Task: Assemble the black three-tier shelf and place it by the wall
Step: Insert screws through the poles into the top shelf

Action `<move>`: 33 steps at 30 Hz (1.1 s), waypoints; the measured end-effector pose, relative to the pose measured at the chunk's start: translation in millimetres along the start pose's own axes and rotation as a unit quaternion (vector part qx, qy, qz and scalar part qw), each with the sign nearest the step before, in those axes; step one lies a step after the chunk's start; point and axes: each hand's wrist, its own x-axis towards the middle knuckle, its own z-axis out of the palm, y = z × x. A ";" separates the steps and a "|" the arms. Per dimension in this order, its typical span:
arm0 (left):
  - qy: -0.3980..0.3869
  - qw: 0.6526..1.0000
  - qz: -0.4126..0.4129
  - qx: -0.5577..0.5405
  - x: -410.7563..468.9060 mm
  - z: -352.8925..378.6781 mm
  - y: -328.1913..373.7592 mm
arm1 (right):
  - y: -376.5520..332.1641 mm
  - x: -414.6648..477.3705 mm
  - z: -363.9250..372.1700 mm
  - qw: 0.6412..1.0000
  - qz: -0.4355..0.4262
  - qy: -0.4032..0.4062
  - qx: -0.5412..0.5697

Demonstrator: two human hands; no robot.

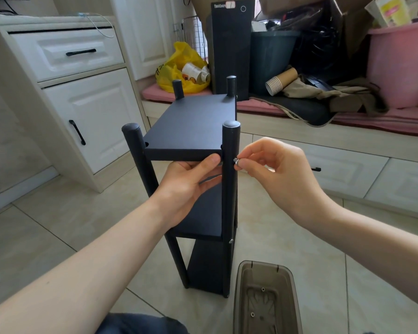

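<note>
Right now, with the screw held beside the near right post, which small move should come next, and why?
Probably press the screw into the near right post and begin turning it with the fingers. The right hand pinches it at the post's side, level with the top board, whose front edge the left hand grips. A lower screw already sits in this post.

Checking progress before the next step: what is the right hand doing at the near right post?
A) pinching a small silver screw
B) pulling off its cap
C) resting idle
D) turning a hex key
A: the right hand pinches a small silver screw at the near right post.
</note>
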 end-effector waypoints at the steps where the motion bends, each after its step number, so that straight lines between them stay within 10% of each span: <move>1: -0.002 1.000 0.001 -0.001 -0.1 -0.9 0.1 | -0.2 -0.2 0.5 1.000 -0.003 0.004 -0.004; 33: -0.004 1.000 0.005 -0.002 -0.4 -5.7 -5.8 | 1.8 1.5 3.0 1.000 -0.004 0.021 -0.003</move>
